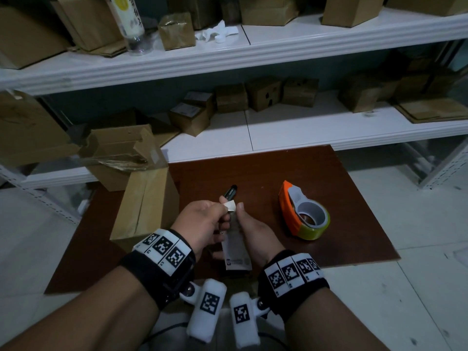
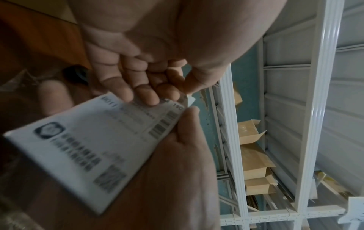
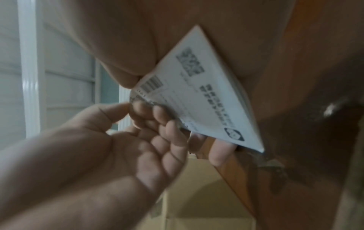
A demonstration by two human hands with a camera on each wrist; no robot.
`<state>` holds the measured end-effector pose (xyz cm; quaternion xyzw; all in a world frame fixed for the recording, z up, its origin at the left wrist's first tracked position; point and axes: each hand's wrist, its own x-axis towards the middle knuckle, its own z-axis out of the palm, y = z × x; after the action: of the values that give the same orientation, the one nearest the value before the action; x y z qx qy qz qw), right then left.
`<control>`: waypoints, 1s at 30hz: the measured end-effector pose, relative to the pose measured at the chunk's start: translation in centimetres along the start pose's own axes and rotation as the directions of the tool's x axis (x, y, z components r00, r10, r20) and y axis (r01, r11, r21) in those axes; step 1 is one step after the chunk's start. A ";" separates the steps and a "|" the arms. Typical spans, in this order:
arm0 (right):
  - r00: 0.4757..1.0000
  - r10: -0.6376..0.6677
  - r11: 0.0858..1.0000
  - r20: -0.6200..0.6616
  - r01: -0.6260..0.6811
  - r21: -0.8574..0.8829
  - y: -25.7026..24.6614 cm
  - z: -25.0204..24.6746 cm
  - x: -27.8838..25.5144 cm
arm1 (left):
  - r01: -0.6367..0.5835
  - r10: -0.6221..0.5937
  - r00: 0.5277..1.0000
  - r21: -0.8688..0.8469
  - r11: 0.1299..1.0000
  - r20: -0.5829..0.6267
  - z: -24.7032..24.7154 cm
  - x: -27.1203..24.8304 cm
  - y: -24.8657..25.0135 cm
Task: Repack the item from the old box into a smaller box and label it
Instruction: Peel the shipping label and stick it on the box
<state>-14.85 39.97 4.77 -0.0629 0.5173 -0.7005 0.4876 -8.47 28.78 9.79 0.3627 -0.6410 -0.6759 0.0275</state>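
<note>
Currently both hands work a shipping label (image 1: 236, 245) held above the brown board (image 1: 329, 211). Left hand (image 1: 202, 224) pinches a lifted corner; right hand (image 1: 255, 235) grips the sheet's edge. Likely peeling the backing: pull slow and flat, keep adhesive off fingers. Closed cardboard box (image 1: 144, 209) stands just left; tape dispenser (image 1: 302, 212) right; a marker (image 1: 230, 192) beyond.

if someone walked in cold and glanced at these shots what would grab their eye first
Probably the white shipping label at the centre, held between both hands above the dark brown board: the left hand pinches its peeled top corner while the right hand grips its edge. Next, the bright orange tape dispenser lying on the board to the right, and the brown cardboard box standing to the left.
</note>
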 end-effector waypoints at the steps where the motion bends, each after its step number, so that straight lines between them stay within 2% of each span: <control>1: 1.000 0.012 0.999 -0.006 -0.012 0.045 -0.2 -0.1 -0.1 | 0.004 -0.004 1.000 0.002 1.000 -0.005 0.1 0.0 -0.2; 4: 0.996 -0.038 0.999 -0.079 0.041 0.031 -0.2 -1.1 0.3 | 0.000 0.000 1.000 -0.011 1.000 -0.019 0.3 -0.2 -0.5; 7: 0.990 -0.056 0.994 -0.127 0.067 0.087 -0.4 -1.5 0.4 | -0.026 0.025 0.999 -0.054 0.998 -0.025 0.4 -0.8 -0.8; 10: 0.989 -0.051 0.980 -0.141 0.077 0.185 -0.8 -1.1 0.2 | -0.057 0.055 0.998 -0.124 0.991 -0.020 0.2 -1.4 -1.0; 12: 0.988 -0.057 0.980 -0.146 0.083 0.179 -0.8 -1.1 0.1 | -0.079 0.071 0.996 -0.147 0.986 -0.055 0.1 -1.4 -1.2; 14: 0.986 -0.080 0.991 -0.145 0.095 0.097 -0.9 -1.3 -0.1 | -0.108 0.098 0.992 -0.142 0.984 -0.077 0.1 -1.4 -1.1; 17: 0.983 -0.130 0.991 -0.129 0.125 -0.049 -1.1 -1.5 -0.5 | -0.118 0.112 0.992 -0.122 0.986 -0.048 0.1 -1.5 -0.8; 21: 0.983 -0.169 0.972 -0.068 0.154 -0.179 -1.3 -0.9 -1.6 | -0.041 0.040 0.999 -0.168 0.985 -0.013 0.1 -1.5 -0.1; 26: 0.985 -0.173 0.945 -0.007 0.164 -0.282 -1.1 0.2 -1.8 | 0.037 -0.033 0.998 -0.070 0.997 0.051 -0.3 -0.7 1.1; 30: 0.982 -0.180 0.939 -0.055 0.154 -0.307 -1.0 0.3 -1.7 | 0.054 -0.047 0.996 -0.102 0.993 0.077 -0.4 -0.8 1.1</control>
<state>-14.42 41.00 6.35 -0.1512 0.6305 -0.6542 0.3893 -8.17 28.63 11.19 0.3515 -0.5962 -0.7218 0.0054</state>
